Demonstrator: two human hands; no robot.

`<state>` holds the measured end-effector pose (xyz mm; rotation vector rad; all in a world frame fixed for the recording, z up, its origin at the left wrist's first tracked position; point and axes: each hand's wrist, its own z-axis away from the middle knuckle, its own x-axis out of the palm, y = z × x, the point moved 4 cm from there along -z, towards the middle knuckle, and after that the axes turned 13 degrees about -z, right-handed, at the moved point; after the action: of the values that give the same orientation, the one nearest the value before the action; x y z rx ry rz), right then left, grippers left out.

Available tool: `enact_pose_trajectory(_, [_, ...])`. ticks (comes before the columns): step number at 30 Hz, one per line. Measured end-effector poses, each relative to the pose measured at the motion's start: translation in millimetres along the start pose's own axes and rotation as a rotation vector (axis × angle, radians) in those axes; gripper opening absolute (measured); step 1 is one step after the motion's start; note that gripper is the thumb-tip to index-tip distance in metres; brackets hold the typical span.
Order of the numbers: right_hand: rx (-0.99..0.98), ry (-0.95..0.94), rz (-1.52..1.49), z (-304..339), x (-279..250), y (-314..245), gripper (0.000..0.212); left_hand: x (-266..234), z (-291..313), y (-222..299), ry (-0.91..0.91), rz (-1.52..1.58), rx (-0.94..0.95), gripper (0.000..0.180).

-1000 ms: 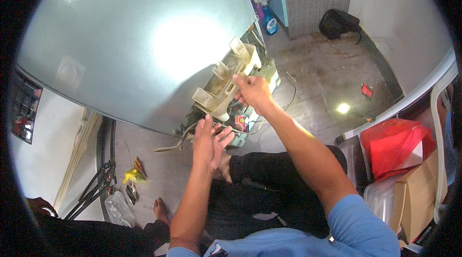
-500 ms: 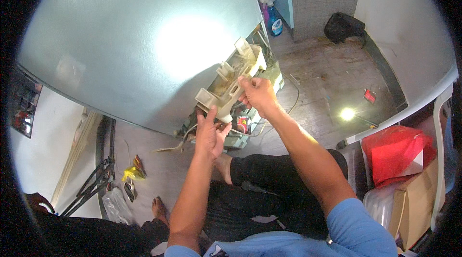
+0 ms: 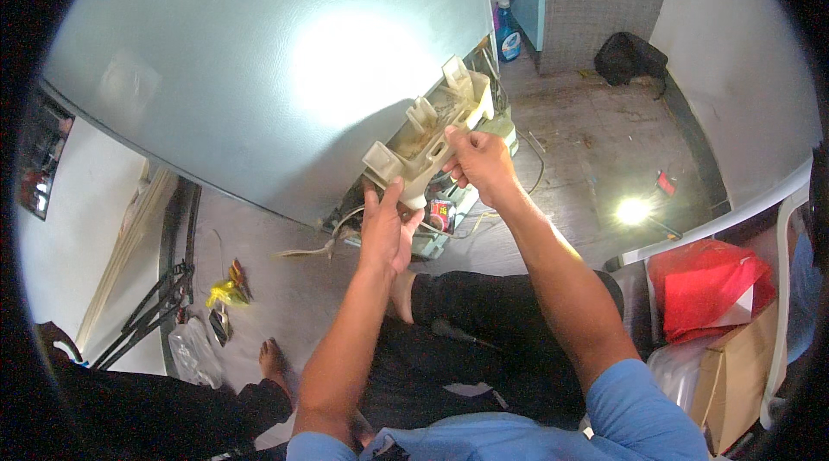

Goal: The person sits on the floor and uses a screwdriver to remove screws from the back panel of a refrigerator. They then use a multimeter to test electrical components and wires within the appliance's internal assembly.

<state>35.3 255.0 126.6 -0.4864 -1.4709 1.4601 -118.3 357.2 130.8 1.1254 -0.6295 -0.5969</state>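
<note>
A cream plastic tray (image 3: pixel 420 174), with raised square posts and brownish dirt inside, is held slantwise in front of the lower edge of a large pale blue-grey appliance panel (image 3: pixel 216 98). My left hand (image 3: pixel 386 232) is closed on its near left end, thumb on the outer wall and fingers partly hidden beneath. On the tray's right-hand long side, my right hand (image 3: pixel 484 167) pinches the rim beside an oval slot. Below the tray, a greenish base (image 3: pixel 429 247) shows a dark part with a red label (image 3: pixel 443 216) and loose cables.
A lit lamp (image 3: pixel 633 211) lies on the floor to the right, near a small red item (image 3: pixel 666 183). Behind stand a blue spray bottle (image 3: pixel 509 42) and a black bag (image 3: pixel 629 59). A red bag (image 3: pixel 708 284) and cardboard (image 3: pixel 732 379) are at right; a yellow wrapper (image 3: pixel 228 292) lies left.
The whole view has shifted slightly, so the scene sits a little farther right. Both hands keep their hold on the tray, which has hardly moved against the panel.
</note>
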Motion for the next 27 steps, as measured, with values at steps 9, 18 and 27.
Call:
enact_pose_trajectory(9, [0.259, -0.389, 0.753, 72, -25, 7, 0.043, 0, 5, 7, 0.038, -0.041, -0.013, 0.071])
enact_pose_trajectory(18, [0.097, -0.820, 1.434, 212, -3, 163, 0.016, -18, 62, -17, -0.064, -0.266, 0.051, 0.088])
enact_pose_trajectory(27, [-0.022, -1.125, 1.221, 224, 27, 80, 0.034, -106, 178, -67, -0.516, -1.278, 0.528, 0.059])
